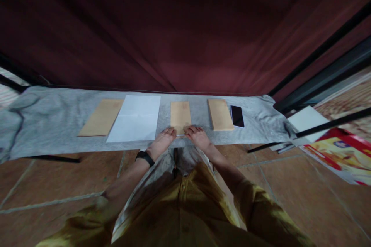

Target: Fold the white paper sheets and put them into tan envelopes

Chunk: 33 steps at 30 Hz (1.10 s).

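Observation:
A small brown envelope (180, 115) lies on the grey cloth-covered table (52, 119), straight in front of me. My left hand (164, 139) and my right hand (197, 136) rest at its near edge, fingers bent and pressing on the envelope's lower corners. A thin white strip shows between the two hands at that edge. A black band sits on my left wrist (144, 157). Neither hand lifts anything off the table.
To the left lie a white sheet (136, 119) and a larger brown envelope (102, 117). To the right lie another brown envelope (220, 114) and a black phone (237, 116). A dark red curtain hangs behind. White paper (307, 119) and a colourful printed bag (342, 154) lie at the right.

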Tool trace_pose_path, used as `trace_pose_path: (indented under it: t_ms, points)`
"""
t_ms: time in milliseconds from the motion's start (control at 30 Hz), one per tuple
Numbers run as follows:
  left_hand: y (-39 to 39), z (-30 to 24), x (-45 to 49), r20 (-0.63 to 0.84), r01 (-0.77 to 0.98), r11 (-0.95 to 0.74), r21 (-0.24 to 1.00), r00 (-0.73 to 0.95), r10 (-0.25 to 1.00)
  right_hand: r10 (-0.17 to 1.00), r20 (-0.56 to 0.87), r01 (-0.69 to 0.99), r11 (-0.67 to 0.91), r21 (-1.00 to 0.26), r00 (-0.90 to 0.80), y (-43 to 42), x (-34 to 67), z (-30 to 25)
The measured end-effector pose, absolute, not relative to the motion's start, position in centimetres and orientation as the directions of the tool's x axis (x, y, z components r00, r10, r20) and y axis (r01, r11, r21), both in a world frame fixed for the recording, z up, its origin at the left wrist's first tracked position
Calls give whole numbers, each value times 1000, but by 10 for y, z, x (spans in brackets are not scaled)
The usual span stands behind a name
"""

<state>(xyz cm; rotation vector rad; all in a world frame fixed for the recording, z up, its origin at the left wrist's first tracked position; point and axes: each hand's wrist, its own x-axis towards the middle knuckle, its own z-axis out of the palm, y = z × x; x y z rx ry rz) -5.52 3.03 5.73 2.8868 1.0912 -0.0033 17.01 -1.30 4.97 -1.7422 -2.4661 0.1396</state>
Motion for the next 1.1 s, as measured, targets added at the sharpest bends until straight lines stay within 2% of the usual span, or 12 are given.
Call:
trace_pose_path:
  t_ms: [333, 700, 867, 1100]
  points:
    - [29, 63, -47, -34, 665, -745, -46, 745, 667, 932, 34, 928, 363, -81, -362, -10, 169, 51]
    - [28, 52, -49, 23, 683, -728, -57, 730, 683, 931, 66, 927, 363, -92, -358, -9, 169, 49]
    - [22, 47, -53, 85, 719, -695, -11, 693, 716, 931, 111, 918, 362, -163, -347, -12, 172, 44]
    - [11, 41, -57, 142, 746, -656, 110, 642, 754, 926, 213, 853, 371, -367, -311, -25, 185, 27]
